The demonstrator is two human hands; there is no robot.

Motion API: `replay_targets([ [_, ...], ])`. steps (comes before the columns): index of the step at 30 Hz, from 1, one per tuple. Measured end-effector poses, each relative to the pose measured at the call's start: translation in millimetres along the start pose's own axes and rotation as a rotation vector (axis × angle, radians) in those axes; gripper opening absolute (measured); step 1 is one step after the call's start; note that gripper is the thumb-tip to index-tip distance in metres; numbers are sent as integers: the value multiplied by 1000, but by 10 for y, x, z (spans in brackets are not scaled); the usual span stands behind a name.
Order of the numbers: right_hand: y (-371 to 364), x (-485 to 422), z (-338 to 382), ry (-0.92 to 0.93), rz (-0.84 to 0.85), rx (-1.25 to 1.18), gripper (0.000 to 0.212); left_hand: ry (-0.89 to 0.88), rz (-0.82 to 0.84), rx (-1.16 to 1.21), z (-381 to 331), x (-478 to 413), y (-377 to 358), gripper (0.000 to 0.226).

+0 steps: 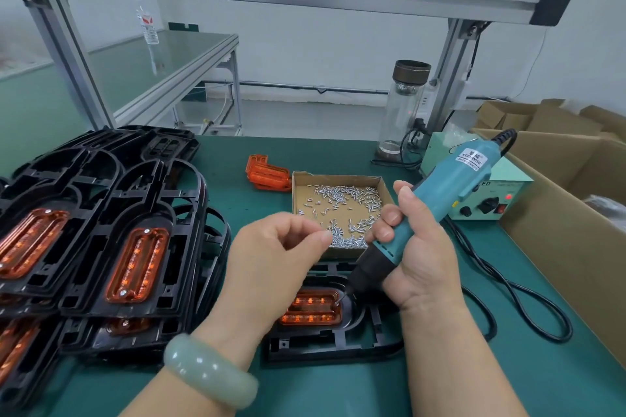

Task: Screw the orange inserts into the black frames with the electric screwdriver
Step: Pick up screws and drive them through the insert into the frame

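Teal electric screwdriver [450, 186] in my right hand [416, 257], fingers [389, 217] wrapped round barrel. Tool tilted, bit tip down on right end of orange insert [311, 311]. Insert sits in black frame [338, 349], flat on table [542, 382] before me. My left hand [271, 257] hovers over insert's left part, fingers curled, thumb against forefinger tip; cannot tell whether screw pinched there. Behind hands: cardboard tray [335, 176] of loose screws [342, 193]. At left, stack of frames [128, 213] with inserts fitted. Beside tray, spare orange inserts [267, 173].
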State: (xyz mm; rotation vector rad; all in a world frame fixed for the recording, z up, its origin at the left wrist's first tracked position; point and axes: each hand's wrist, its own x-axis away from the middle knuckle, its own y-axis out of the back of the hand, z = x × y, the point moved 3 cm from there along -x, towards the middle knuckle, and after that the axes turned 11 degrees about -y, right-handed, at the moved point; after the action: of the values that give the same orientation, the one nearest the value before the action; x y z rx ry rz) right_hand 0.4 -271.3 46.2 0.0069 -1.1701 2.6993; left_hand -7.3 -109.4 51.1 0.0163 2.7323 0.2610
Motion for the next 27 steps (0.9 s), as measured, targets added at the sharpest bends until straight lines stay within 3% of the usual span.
replay_targets([
  [6,4,6,-43,-36,-12,-97,21,27,-91,130,85,167,170,24],
  [17,-28,11,-115,-64,-18,-189,21,-8,-64,131,78,274,152,35],
  [27,-28,2,-134,-60,-40,-204,23,-37,-45,24,-10,253,191,15],
])
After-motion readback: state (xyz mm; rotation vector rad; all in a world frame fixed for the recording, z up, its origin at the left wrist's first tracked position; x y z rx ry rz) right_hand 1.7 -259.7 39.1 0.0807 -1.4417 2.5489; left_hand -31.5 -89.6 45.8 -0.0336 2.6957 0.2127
